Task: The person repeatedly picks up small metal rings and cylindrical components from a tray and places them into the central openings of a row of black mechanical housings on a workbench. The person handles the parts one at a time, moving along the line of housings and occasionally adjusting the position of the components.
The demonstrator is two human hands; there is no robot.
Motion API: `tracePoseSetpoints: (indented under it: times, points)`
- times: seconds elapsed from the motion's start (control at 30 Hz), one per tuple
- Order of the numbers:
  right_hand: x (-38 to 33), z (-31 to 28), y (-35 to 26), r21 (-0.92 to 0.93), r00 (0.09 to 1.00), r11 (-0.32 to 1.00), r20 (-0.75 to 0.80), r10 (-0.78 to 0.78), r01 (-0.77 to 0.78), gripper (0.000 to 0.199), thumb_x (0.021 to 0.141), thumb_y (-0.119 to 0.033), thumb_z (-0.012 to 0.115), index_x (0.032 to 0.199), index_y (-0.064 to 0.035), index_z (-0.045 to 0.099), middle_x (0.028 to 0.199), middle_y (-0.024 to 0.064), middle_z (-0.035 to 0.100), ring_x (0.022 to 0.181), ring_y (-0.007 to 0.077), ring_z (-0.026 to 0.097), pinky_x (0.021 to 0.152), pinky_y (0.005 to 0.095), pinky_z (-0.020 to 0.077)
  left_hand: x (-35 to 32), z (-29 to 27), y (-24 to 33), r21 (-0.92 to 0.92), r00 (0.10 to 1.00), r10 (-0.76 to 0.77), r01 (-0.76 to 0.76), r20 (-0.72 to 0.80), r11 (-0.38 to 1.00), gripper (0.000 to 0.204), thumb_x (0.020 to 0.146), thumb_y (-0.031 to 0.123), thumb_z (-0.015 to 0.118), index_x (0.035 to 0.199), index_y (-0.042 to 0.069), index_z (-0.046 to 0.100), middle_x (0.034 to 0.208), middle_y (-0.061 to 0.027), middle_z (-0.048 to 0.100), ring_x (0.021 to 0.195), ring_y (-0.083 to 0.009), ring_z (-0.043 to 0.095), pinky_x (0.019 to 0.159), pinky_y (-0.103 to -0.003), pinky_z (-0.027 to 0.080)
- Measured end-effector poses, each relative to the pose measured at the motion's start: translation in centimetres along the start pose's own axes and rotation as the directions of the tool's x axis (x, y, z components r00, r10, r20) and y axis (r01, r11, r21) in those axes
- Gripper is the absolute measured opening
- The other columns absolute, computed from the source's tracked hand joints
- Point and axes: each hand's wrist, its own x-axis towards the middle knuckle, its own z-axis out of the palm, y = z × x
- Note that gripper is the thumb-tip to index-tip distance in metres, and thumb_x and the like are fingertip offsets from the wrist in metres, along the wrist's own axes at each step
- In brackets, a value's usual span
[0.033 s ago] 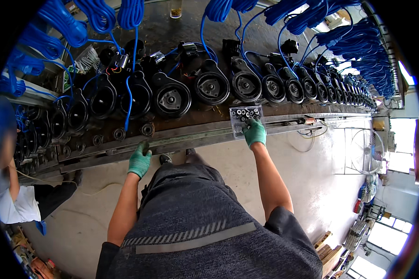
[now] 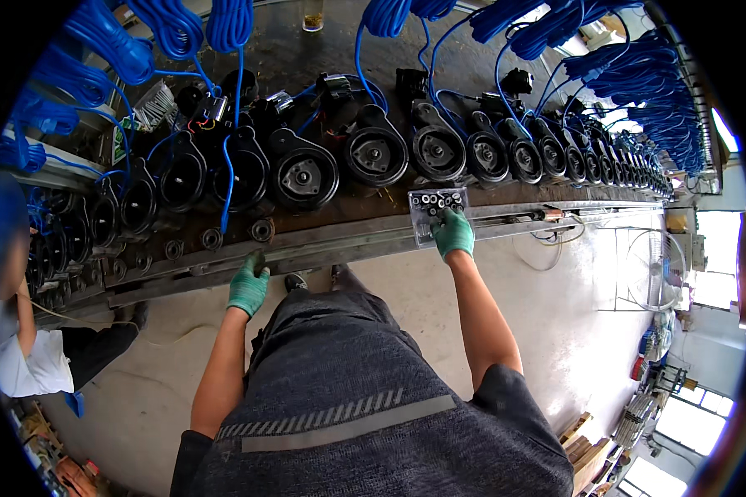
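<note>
My right hand point(image 2: 453, 236), in a green glove, reaches into a clear plastic box point(image 2: 421, 235) at the bench's front edge. Its fingers are bent down among small round black-and-silver parts point(image 2: 439, 200), and their tips are partly hidden. Further left, my left hand point(image 2: 248, 288), also gloved in green with darkened fingertips, is at the front rail. Its thumb and fingers look slightly apart, and nothing shows between them. Close to it on the bench edge lie black rings point(image 2: 262, 230). Behind stands a row of round black housings point(image 2: 304, 177) with metal centres.
Coiled blue cables point(image 2: 232, 25) hang above the bench, their leads running to the housings. A long metal rail point(image 2: 348, 241) borders the front. At the left a co-worker's arm point(image 2: 26, 323) is near the bench. A glass point(image 2: 312, 16) stands at the back, and a fan point(image 2: 653, 258) at the right.
</note>
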Motion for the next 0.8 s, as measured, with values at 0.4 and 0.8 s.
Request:
tracePoseSetpoints:
  times: [0.4,0.8]
  points:
    - [2.9,0.6,-1.4,-0.186,0.978,0.979,0.176,0.115,-0.081,0.029,0.09,-0.038,0.067,0.1,-0.0115,0.074,0.101,0.0205,0.074,0.098,0.0404,0.071,0.084,0.0539,0.056,-0.4,-0.3,3.8,0.215,0.99,0.011,0.019,-0.138,0.976,0.049,0.092,0.017,0.067,0.139,0.005,0.058,0.142,-0.0217,0.057,0.13,-0.0417,0.055,0.108,-0.046,0.047]
    - [4.2,3.0,0.3,-0.115,0.974,0.987,0.181,0.135,-0.116,0.027,0.086,-0.028,0.077,0.103,-0.0075,0.076,0.103,0.0197,0.075,0.097,0.0418,0.07,0.083,0.0502,0.0548,4.3,-2.6,4.4,0.215,0.988,0.121,-0.099,-0.092,0.972,0.067,0.089,0.011,0.065,0.153,0.008,0.044,0.149,-0.0235,0.052,0.136,-0.0414,0.051,0.114,-0.044,0.042]
